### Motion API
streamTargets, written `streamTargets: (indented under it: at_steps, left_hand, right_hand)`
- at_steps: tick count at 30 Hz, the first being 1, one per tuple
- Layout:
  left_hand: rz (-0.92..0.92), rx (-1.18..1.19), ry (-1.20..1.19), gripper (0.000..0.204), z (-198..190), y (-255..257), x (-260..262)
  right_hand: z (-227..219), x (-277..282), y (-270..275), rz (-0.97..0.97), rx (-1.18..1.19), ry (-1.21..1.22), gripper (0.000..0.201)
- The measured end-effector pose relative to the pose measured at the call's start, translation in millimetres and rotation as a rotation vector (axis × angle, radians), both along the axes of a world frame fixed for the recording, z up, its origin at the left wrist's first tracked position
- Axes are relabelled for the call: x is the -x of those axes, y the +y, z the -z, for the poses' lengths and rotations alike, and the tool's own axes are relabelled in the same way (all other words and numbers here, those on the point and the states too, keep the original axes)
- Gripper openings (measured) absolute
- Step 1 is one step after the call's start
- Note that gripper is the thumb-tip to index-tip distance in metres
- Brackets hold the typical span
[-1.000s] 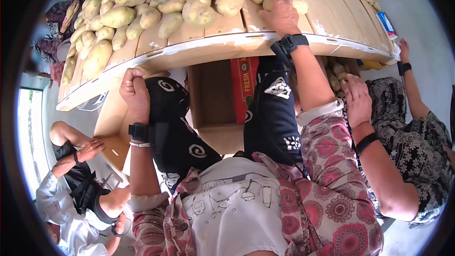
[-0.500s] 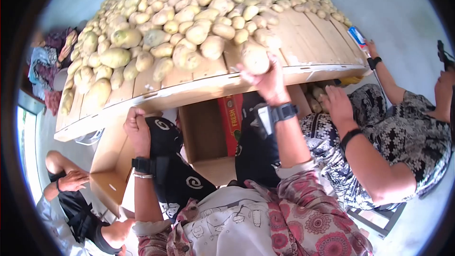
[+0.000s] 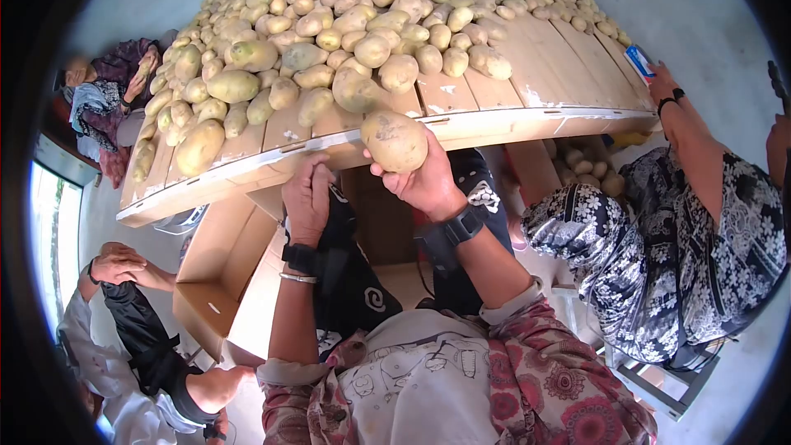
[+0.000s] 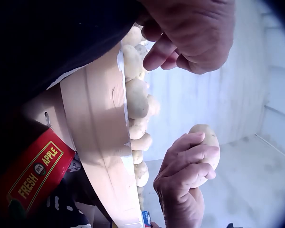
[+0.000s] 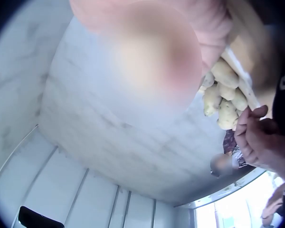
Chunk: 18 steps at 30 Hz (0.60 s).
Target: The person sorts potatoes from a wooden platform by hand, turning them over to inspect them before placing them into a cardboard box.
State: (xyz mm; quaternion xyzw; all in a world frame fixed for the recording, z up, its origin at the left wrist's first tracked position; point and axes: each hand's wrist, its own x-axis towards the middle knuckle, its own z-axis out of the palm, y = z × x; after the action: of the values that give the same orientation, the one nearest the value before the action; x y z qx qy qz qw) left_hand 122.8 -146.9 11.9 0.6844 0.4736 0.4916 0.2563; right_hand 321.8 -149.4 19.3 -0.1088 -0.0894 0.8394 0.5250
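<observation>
My right hand (image 3: 428,180) grips a large potato (image 3: 395,141) just in front of the table's front edge; in the left wrist view the right hand (image 4: 180,178) has its fingers wrapped around the potato (image 4: 206,147). The right wrist view shows that potato (image 5: 152,57) blurred, close to the lens. My left hand (image 3: 307,202) is to the left of it, below the table edge, fingers loosely bent and holding nothing. In the left wrist view the left hand (image 4: 192,33) hangs apart from the potatoes. Many loose potatoes (image 3: 235,86) cover the table (image 3: 540,58).
An open cardboard box (image 3: 202,309) stands at the left below the table. Beneath the table's right part lie more potatoes (image 3: 583,166). A person in patterned clothes (image 3: 626,255) sits at the right, a hand at a blue-and-white packet (image 3: 639,64). Other people are at the left.
My right hand took a potato from the table's front area and brought it left and toward me, past the edge. My left hand moved right, nearer to it. The head view shifted.
</observation>
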Motion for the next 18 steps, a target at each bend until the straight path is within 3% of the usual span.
streamTargets:
  at_steps: [4, 6, 7, 9, 10, 13, 18]
  left_hand:
    - [0.063, 0.026, 0.069, 0.029, -6.8, -5.7, -0.2]
    - [0.134, 0.024, 0.132, 0.038, -5.6, -5.1, 2.9]
    - [0.131, 0.026, 0.134, 0.038, -5.7, -5.9, 5.7]
    - [0.165, -0.031, 0.096, 0.043, -8.7, -8.7, 10.9]
    - [0.155, -0.033, 0.091, 0.043, -9.3, -10.1, 11.2]
    - [0.135, 0.011, 0.071, 0.05, -6.3, -9.4, 13.2]
    - [0.182, 0.039, -0.104, 0.054, 10.6, -3.7, 20.8]
  right_hand:
    - [2.2, 12.3, -7.8, 0.019, -0.037, -0.196, 0.058]
    - [-2.2, 17.9, -14.0, 0.175, -0.158, -0.46, 0.047]
    - [-0.7, 23.2, -16.1, 0.172, -0.156, -0.457, 0.047]
    - [-2.0, 35.6, -19.4, 0.406, -0.443, -0.871, 0.055]
    - [-4.8, 37.4, -21.0, 0.404, -0.387, -0.794, 0.077]
    - [-3.9, 44.5, -24.2, 0.475, -0.536, -0.829, 0.08]
    - [-11.4, 44.4, -21.3, 0.425, -0.619, -0.884, 0.084]
